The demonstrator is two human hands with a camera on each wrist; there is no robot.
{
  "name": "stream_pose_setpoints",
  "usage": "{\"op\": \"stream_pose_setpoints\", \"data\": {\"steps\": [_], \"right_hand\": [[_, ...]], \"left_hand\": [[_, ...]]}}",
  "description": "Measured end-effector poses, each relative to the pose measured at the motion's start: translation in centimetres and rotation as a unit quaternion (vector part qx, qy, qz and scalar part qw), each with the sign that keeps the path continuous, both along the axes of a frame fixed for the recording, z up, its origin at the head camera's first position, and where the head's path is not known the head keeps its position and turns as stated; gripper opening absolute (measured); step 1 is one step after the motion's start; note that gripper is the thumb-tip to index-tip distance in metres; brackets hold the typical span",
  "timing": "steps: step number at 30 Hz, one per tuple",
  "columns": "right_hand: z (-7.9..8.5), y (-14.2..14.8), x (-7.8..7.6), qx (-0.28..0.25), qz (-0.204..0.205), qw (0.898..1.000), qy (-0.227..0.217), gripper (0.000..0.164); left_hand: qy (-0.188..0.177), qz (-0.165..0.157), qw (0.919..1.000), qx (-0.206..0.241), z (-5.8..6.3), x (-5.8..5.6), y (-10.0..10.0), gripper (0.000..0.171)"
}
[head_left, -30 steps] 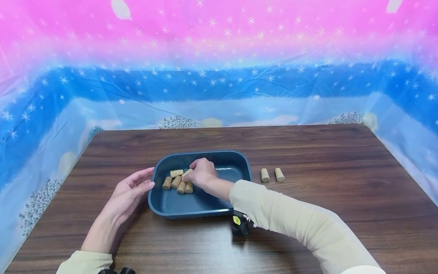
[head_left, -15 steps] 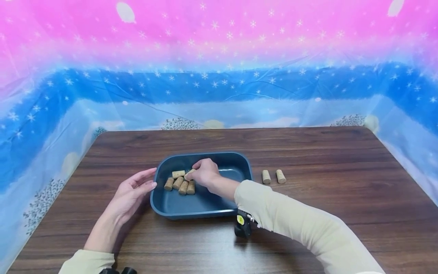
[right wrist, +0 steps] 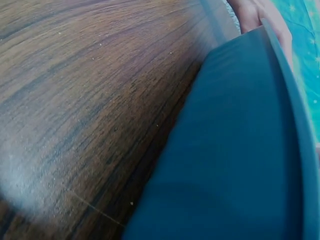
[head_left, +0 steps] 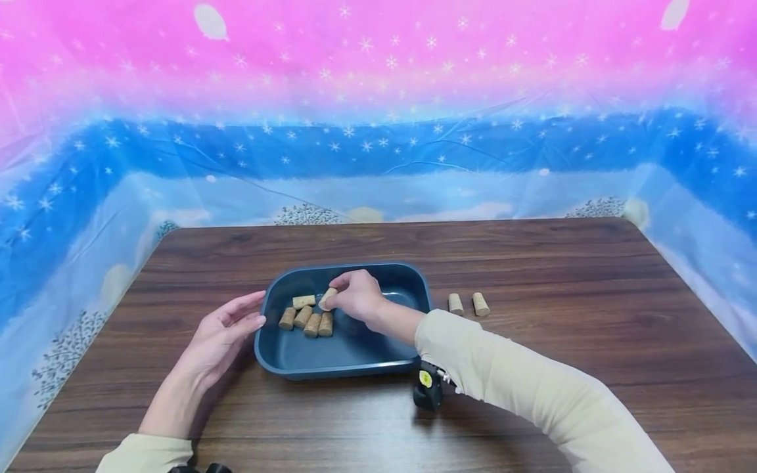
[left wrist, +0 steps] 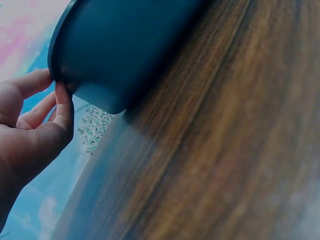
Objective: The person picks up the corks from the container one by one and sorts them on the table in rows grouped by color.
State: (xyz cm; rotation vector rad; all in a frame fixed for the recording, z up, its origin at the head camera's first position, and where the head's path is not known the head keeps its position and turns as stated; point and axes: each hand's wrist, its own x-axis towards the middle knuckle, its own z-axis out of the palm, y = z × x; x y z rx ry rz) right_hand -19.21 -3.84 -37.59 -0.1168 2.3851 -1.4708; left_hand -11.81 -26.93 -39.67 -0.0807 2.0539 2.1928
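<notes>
In the head view, my right hand [head_left: 362,299] reaches inside a dark blue rectangular tub [head_left: 349,369] and pinches a cork [head_left: 326,301] between thumb and fingers. That cork is tilted beside a loose group of several other corks, including a darker cork [head_left: 312,325] and a paler cork [head_left: 304,301] lying on its side. My left hand [head_left: 215,338] touches the tub's left end with extended fingers. The left wrist view shows its fingertips [left wrist: 61,89] against the outer wall just under the rim. From the right wrist, the tub's side hides the right hand's work.
Two corks stand on the brown wooden table [head_left: 562,328] right of the tub: a nearer cork [head_left: 455,304] and a cork [head_left: 481,304] farther right. A snowflake-printed cloth [head_left: 367,144] surrounds the table's back and sides.
The cork in my right hand has come slightly right and away from the others, now more upright. My left hand keeps its place on the tub.
</notes>
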Motion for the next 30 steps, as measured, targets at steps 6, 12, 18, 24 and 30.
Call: {"op": "stream_pose_setpoints", "data": {"steps": [6,12,18,24,30], "right_hand": [[0.3,0.9,0.0,-0.032,0.052,0.998,-0.015,0.029],[0.2,1.6,0.1,-0.063,0.113,0.991,-0.018,0.031],[0.4,2.5,0.0,-0.046,0.155,0.987,0.016,0.031],[0.6,3.9,0.2,-0.034,0.195,0.980,0.031,0.033],[1.5,4.9,0.8,-0.007,0.228,0.971,0.067,0.036]], "left_hand": [[-0.002,-0.003,1.0000,-0.007,0.0,0.0,-0.2,0.050],[0.000,-0.002,1.0000,0.005,0.0,0.1,-0.4,0.042],[0.001,-0.002,1.0000,0.006,0.0,0.1,-0.2,0.039],[0.000,-0.007,1.0000,0.000,0.0,0.0,0.0,0.041],[-0.002,-0.008,1.0000,0.003,0.1,0.0,0.0,0.044]]}}
